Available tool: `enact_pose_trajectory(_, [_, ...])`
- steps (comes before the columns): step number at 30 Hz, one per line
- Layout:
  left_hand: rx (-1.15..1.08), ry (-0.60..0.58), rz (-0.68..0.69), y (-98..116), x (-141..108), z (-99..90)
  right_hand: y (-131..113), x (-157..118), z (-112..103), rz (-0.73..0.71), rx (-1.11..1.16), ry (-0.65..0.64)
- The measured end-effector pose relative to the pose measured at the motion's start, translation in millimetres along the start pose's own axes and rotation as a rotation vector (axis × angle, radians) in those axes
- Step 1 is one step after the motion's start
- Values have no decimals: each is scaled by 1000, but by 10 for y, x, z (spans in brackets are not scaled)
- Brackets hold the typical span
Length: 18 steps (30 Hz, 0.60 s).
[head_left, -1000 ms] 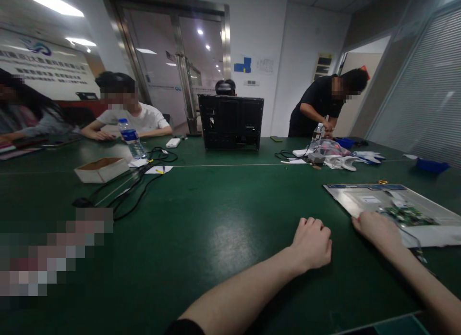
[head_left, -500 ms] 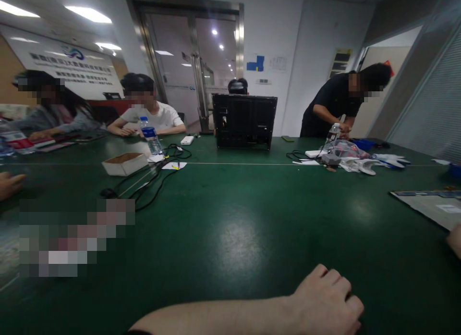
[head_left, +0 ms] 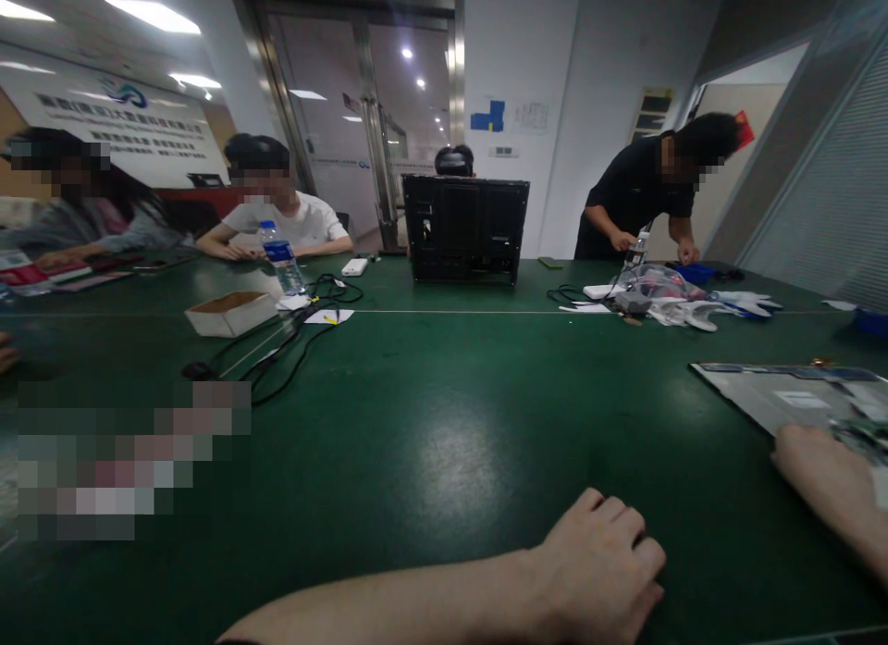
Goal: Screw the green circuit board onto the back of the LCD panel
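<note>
My left hand (head_left: 602,564) rests on the green table (head_left: 388,460), its forearm coming in from the bottom left. Its fingers are curled under in a loose fist, and I see nothing in them. At the right edge, my right hand (head_left: 815,465) is closed at the near edge of a flat display panel (head_left: 749,383). Its fingertips are hidden. The panel lies with its pale back up, showing a white label, a dark strip along the far edge and a green circuit board (head_left: 864,434) partly cut off by the frame.
A black monitor housing (head_left: 464,229) stands at the far side. A cardboard box (head_left: 232,314), a water bottle (head_left: 283,261) and black cables (head_left: 298,335) lie left. Gloves (head_left: 746,303) and a plastic bag (head_left: 659,282) lie back right. Several people work around the table.
My right hand and the display panel have moved left, further into view. My left hand stays curled on the table, with the view shifted slightly. The standing person's hands have moved apart.
</note>
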<state>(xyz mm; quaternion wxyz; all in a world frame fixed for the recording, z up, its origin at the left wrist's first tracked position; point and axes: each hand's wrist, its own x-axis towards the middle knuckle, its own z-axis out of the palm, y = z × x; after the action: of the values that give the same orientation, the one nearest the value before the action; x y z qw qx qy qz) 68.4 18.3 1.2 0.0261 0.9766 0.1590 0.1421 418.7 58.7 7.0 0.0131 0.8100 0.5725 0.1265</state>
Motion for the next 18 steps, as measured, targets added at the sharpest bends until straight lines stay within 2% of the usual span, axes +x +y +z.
enact_pose_trajectory(4, [27, -33, -138, -216, -79, -128, -710, -419, -110, -78, -20, -13])
enact_pose_trajectory(6, [55, -25, -198, -363, -109, -143, -1125, -671, -203, -168, -33, 7])
enact_pose_trajectory(11, [10, 49, -357, -720, -184, -166, -2148, -1323, -455, -291, -27, 149])
enact_pose_trajectory(14, [-29, 83, -439, -875, -235, -216, -2642, -1640, -595, -410, 29, 97])
enact_pose_trajectory(18, [-42, 29, -550, -1007, -337, -230, -3097, -1872, -793, -468, 176, -41])
